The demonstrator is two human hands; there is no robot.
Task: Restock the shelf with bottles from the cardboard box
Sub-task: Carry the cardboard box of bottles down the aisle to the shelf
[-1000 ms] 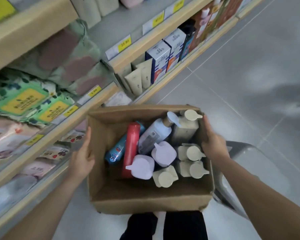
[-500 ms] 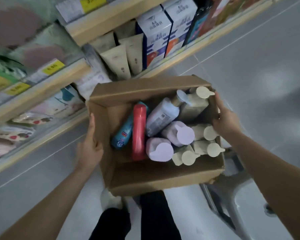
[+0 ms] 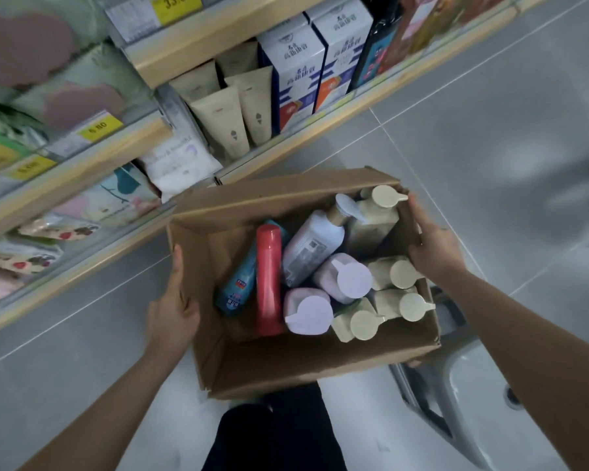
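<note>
An open cardboard box [image 3: 286, 365] hangs low over the floor in front of me. My left hand [image 3: 172, 311] grips its left wall and my right hand [image 3: 434, 248] grips its right wall. Inside lie a red bottle [image 3: 268, 278], a blue tube [image 3: 239, 287] and a white pump bottle [image 3: 312, 248]. Two lilac pump bottles [image 3: 346, 278] and several beige pump bottles [image 3: 397, 273] stand beside them. The wooden shelf [image 3: 323, 122] runs along the left and far side.
The bottom shelf holds beige tubes [image 3: 223, 119], blue-and-white cartons [image 3: 296, 73] and soft packets [image 3: 179, 161]. A grey plastic stool [image 3: 463, 385] stands at the box's right, partly under it. My dark trouser legs [image 3: 276, 433] are below the box. Grey tiled floor [image 3: 490, 130] spreads to the right.
The box has come down from shelf height towards the floor, both hands holding its sides throughout. The upper shelves have slid out of view and the bottom shelf is nearer.
</note>
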